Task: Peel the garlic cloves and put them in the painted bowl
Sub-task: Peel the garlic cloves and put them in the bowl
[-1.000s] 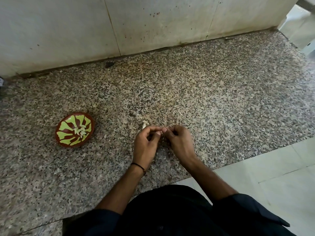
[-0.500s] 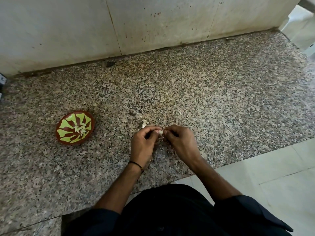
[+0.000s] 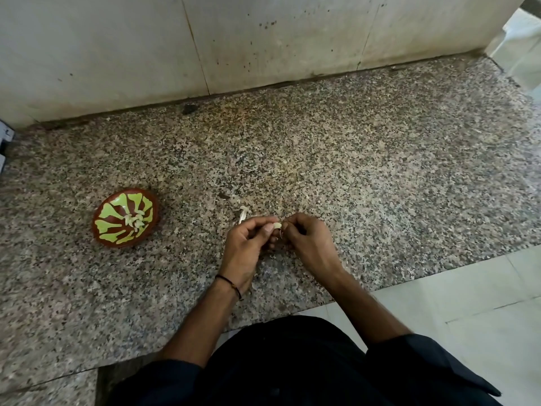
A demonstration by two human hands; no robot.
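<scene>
The left hand (image 3: 248, 244) and right hand (image 3: 310, 241) both pinch one garlic clove (image 3: 276, 225), well to the right of the painted bowl (image 3: 112, 212). Hold it tight and peel slowly, in small bits, so it does not slip.

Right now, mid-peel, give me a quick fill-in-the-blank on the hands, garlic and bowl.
The left hand and right hand pinch ____ garlic clove between them.
The painted bowl stands to the person's ____.
The peeled cloves lie ____ that bowl.
The dark wristband circles the ____ wrist.
Missing: one; left; inside; left.
</scene>
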